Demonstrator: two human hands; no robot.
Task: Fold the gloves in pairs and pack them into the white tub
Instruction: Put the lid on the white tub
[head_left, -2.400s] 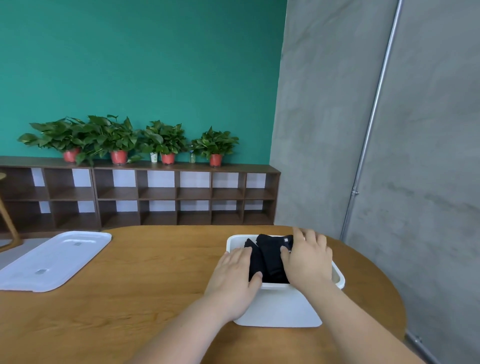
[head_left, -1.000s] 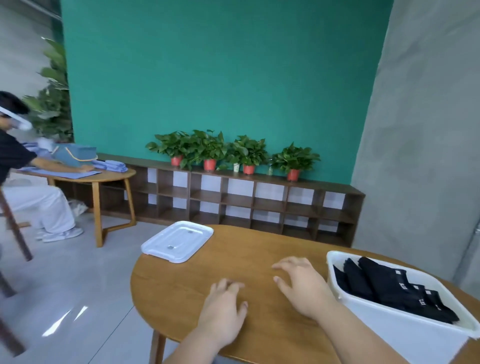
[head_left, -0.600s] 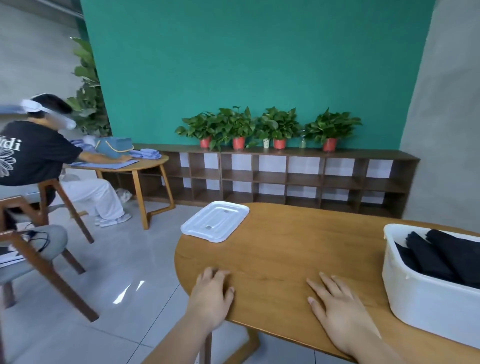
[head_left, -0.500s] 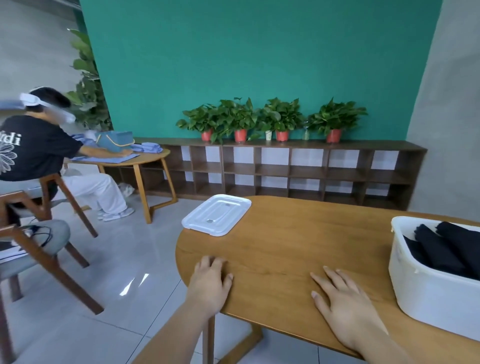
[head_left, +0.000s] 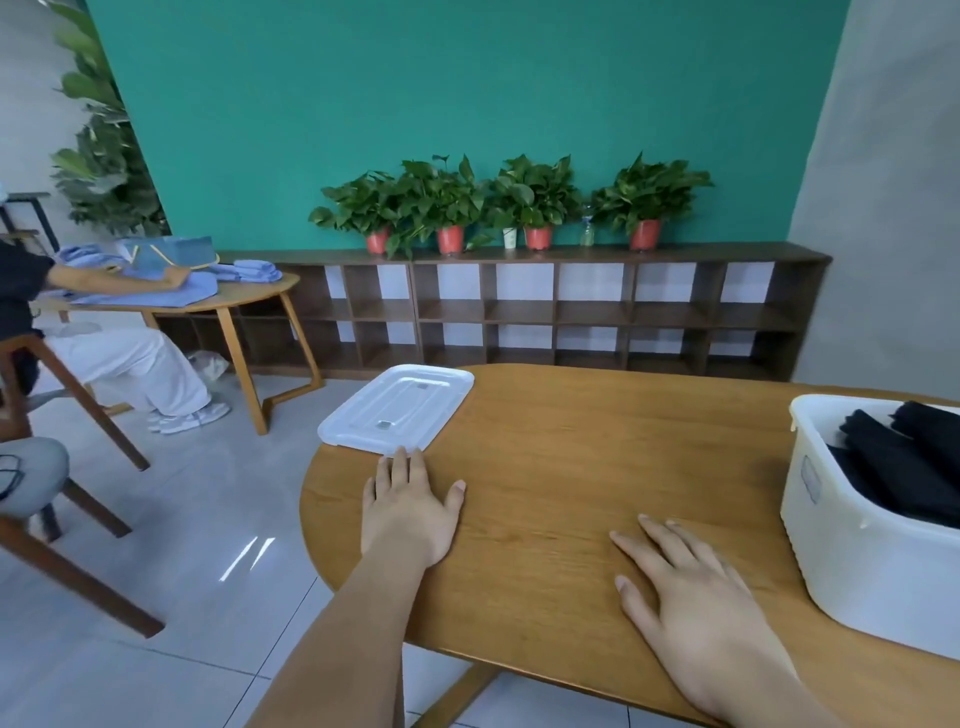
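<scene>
A: Hands?

B: Both bare, empty, fingers straight, palms down on the table (head_left: 571, 441). The left hand (head_left: 410, 512) is out ahead and the right hand (head_left: 691, 597) is closer to the body. They are well apart.

A: Gloves?

B: The gloves (head_left: 893, 467) are black and folded, inside the white tub (head_left: 857, 582) at the table's 3 o'clock. The tub is near the right hand, at its 2 o'clock. No loose gloves on the wood that I can see.

A: Next move, by your read?

B: Packing looks finished, so probably the lid (head_left: 397, 408). It lies flat at the table's 10 o'clock edge, at 12 o'clock from the left hand. That hand's fingertips (head_left: 400, 457) reach the lid's near edge; touching or just short, I cannot tell. The lid's long axis runs 7 to 1 o'clock. The left hand is much the nearer, and the right hand is well apart from it.

A: Counts?

B: One tub, one lid, two hands. About three dark folds of glove show. The frame cuts off the tub's right side, so the total is unknown.
</scene>
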